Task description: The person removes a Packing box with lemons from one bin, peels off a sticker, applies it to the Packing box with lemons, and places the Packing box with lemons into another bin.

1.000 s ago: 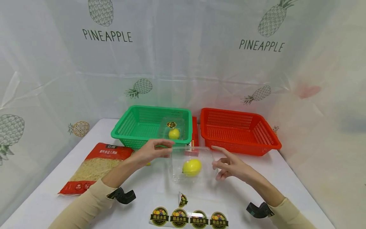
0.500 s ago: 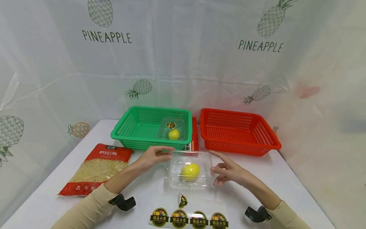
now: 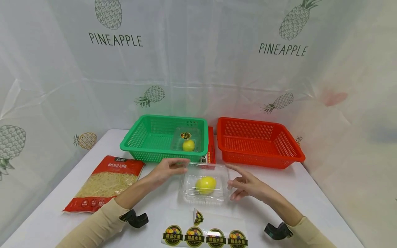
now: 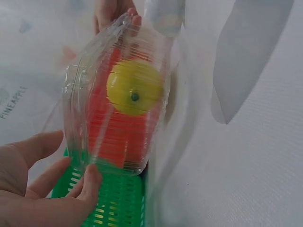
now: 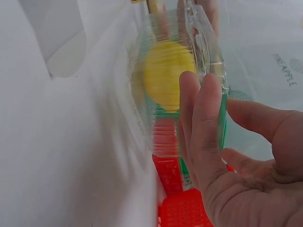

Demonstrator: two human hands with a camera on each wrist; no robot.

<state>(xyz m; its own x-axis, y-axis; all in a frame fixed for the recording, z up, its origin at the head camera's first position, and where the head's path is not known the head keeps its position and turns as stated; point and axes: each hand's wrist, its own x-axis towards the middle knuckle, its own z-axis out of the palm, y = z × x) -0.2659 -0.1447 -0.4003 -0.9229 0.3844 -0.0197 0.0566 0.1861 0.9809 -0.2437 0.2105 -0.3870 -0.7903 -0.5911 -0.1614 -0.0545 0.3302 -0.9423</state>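
Head: the clear box (image 3: 204, 199) (lemon (image 3: 206, 185) inside) sits at six o'clock, left grip (image 3: 169, 168) at its ten, right grip (image 3: 248, 183) at its three. Left wrist: left grip spread. Right wrist: right grip spread; pressing evenly seems wise.

yellow fruit (image 3: 206, 185) | clear container (image 3: 198, 200) | green basket (image 3: 155, 155) | red basket (image 3: 254, 157) | white pineapple-print backdrop (image 3: 198, 55) | beige sleeves (image 3: 93, 224)

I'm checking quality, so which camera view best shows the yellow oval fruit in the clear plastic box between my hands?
The left wrist view: the yellow oval fruit looks large, its green spot visible through the clear plastic box. The head view shows it smaller; in the right wrist view, a right-hand finger overlaps its edge.
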